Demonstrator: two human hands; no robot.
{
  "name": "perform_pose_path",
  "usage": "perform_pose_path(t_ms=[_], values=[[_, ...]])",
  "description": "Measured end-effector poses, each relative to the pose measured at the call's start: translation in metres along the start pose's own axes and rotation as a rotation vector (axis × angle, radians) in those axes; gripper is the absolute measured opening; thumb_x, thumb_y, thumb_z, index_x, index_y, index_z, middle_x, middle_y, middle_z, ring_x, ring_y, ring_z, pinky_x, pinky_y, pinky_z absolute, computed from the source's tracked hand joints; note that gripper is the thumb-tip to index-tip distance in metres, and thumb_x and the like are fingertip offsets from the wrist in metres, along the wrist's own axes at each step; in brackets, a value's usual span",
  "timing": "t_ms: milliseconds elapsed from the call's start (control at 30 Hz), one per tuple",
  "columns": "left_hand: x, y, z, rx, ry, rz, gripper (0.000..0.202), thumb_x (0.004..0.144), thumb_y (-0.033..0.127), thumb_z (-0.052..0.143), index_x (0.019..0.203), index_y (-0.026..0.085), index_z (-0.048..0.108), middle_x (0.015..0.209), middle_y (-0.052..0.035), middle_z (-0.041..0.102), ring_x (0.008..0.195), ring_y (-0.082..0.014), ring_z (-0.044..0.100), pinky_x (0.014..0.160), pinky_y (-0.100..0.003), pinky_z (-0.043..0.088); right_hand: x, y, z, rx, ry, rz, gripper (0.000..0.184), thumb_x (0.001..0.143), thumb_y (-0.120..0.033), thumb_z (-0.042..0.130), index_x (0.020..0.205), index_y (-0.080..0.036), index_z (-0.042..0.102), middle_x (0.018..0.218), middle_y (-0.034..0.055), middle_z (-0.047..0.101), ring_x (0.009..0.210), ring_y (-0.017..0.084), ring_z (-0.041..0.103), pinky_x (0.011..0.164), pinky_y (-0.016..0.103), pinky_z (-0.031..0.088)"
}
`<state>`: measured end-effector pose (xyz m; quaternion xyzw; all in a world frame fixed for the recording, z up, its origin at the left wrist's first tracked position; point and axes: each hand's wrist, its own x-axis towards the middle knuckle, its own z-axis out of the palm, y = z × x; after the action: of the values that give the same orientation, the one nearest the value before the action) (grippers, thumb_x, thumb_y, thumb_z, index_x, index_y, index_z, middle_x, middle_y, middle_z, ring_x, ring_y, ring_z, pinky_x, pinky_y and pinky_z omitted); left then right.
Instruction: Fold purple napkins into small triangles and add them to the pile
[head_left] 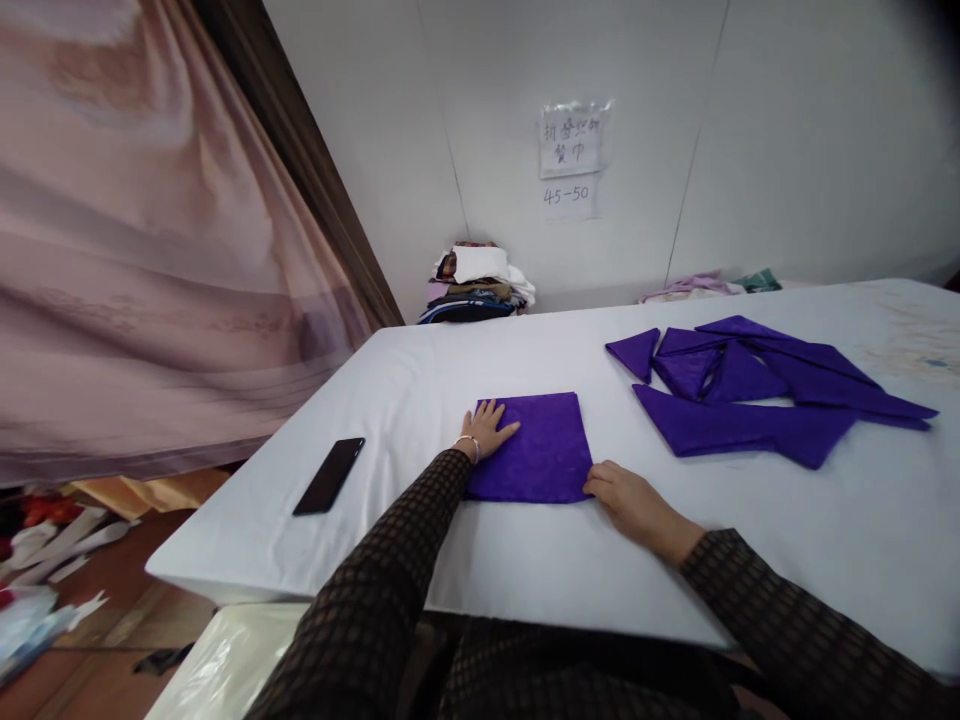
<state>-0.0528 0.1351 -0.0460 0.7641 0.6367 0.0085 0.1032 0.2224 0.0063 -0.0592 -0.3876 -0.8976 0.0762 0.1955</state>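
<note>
A purple cloth napkin (541, 450), folded into a rough square, lies flat on the white-covered table (420, 400) in front of me. My left hand (487, 430) rests on the napkin's left side, palm down with fingers spread. At the lower right corner, my right hand (619, 495) pinches the edge of the cloth between thumb and fingers. To the right lie several more purple napkins, among them a long folded one (742, 425) and a small triangular one (636, 352).
A black phone (330, 477) lies on the table's left part. Behind the far edge is a stack of folded clothes (480, 285). Paper notes (570, 145) hang on the wall. A pink curtain (150, 250) hangs at the left, and a cream plastic-covered surface (232, 660) sits below the near edge.
</note>
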Motion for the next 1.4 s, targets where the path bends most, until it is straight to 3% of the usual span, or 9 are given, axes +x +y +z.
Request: perform_pose_path(t_ms=[100, 267, 400, 500, 667, 767, 1000, 1167, 1400], values=[[-0.01, -0.002, -0.008, -0.038, 0.031, -0.026, 0.062, 0.091, 0.059, 0.02, 0.142, 0.026, 0.03, 0.154, -0.0065, 0.021, 0.141, -0.0232, 0.014, 0.111, -0.049, 0.02, -0.001, 0.0, -0.001, 0.018, 0.004, -0.003, 0.033, 0.078, 0.003, 0.041, 0.088, -0.018, 0.064, 0.086, 0.0065, 0.06, 0.084, 0.019, 0.051, 0.073, 0.03, 0.043], [-0.039, -0.012, 0.009, 0.043, 0.059, 0.108, 0.063, 0.089, 0.061, 0.026, 0.142, 0.027, 0.03, 0.153, -0.0053, 0.022, 0.142, -0.0241, 0.013, 0.112, -0.052, 0.01, -0.002, 0.0, 0.0, 0.029, 0.021, -0.011, 0.033, 0.078, 0.003, 0.041, 0.09, -0.017, 0.064, 0.088, 0.0073, 0.06, 0.085, 0.02, 0.052, 0.074, 0.031, 0.045], [-0.048, -0.01, 0.011, -0.004, 0.046, 0.068, 0.062, 0.089, 0.06, 0.028, 0.141, 0.027, 0.032, 0.153, -0.0056, 0.022, 0.142, -0.0242, 0.014, 0.112, -0.053, 0.01, -0.002, 0.002, -0.001, 0.049, 0.027, -0.016, 0.031, 0.08, 0.001, 0.041, 0.091, -0.017, 0.064, 0.087, 0.0074, 0.06, 0.085, 0.02, 0.052, 0.074, 0.031, 0.046], [-0.066, 0.004, 0.002, -0.046, 0.099, 0.104, 0.06, 0.09, 0.058, 0.03, 0.139, 0.024, 0.037, 0.152, -0.0078, 0.025, 0.141, -0.0257, 0.014, 0.111, -0.055, 0.009, -0.004, 0.005, -0.001, 0.063, 0.034, -0.042, 0.032, 0.08, 0.001, 0.041, 0.093, -0.017, 0.064, 0.088, 0.0076, 0.061, 0.086, 0.02, 0.053, 0.075, 0.031, 0.046], [-0.118, 0.043, 0.01, -0.044, 0.12, 0.52, 0.07, 0.08, 0.064, 0.048, 0.137, 0.025, 0.04, 0.148, -0.008, 0.034, 0.136, -0.0277, 0.029, 0.112, -0.052, 0.014, -0.005, 0.003, -0.002, 0.09, 0.081, -0.101, 0.03, 0.082, -0.001, 0.041, 0.092, -0.018, 0.064, 0.086, 0.0077, 0.061, 0.085, 0.02, 0.054, 0.073, 0.033, 0.048], [-0.136, 0.057, 0.024, -0.078, 0.131, 0.533, 0.066, 0.079, 0.055, 0.056, 0.134, 0.02, 0.044, 0.143, -0.01, 0.042, 0.13, -0.0276, 0.038, 0.108, -0.049, 0.026, -0.004, -0.005, -0.004, 0.162, 0.151, -0.151, 0.026, 0.085, -0.005, 0.042, 0.092, -0.019, 0.063, 0.086, 0.0077, 0.062, 0.083, 0.02, 0.055, 0.072, 0.035, 0.049], [-0.13, 0.061, 0.035, -0.148, 0.177, 0.456, 0.031, 0.089, 0.023, 0.045, 0.116, 0.024, 0.061, 0.125, -0.002, 0.061, 0.119, -0.0209, 0.05, 0.102, -0.04, 0.036, -0.003, -0.013, -0.001, 0.277, 0.285, -0.163, 0.023, 0.088, -0.01, 0.043, 0.098, -0.021, 0.06, 0.105, 0.0087, 0.064, 0.102, 0.021, 0.057, 0.089, 0.042, 0.047], [-0.127, 0.059, 0.036, -0.171, 0.189, 0.463, 0.03, 0.089, 0.022, 0.046, 0.114, 0.027, 0.062, 0.123, 0.0002, 0.062, 0.117, -0.0189, 0.051, 0.101, -0.038, 0.037, -0.003, -0.009, 0.006, 0.268, 0.273, -0.158, 0.029, 0.088, -0.009, 0.04, 0.105, -0.022, 0.059, 0.098, 0.0049, 0.069, 0.091, 0.018, 0.063, 0.097, 0.047, 0.042], [-0.132, 0.063, 0.033, -0.157, 0.205, 0.474, 0.036, 0.086, 0.033, 0.052, 0.12, 0.024, 0.058, 0.124, -0.0035, 0.061, 0.117, -0.0229, 0.05, 0.1, -0.042, 0.037, -0.004, -0.012, 0.005, 0.29, 0.223, -0.066, 0.029, 0.088, -0.015, 0.04, 0.105, -0.021, 0.063, 0.097, 0.0064, 0.069, 0.091, 0.019, 0.063, 0.082, 0.037, 0.052]])
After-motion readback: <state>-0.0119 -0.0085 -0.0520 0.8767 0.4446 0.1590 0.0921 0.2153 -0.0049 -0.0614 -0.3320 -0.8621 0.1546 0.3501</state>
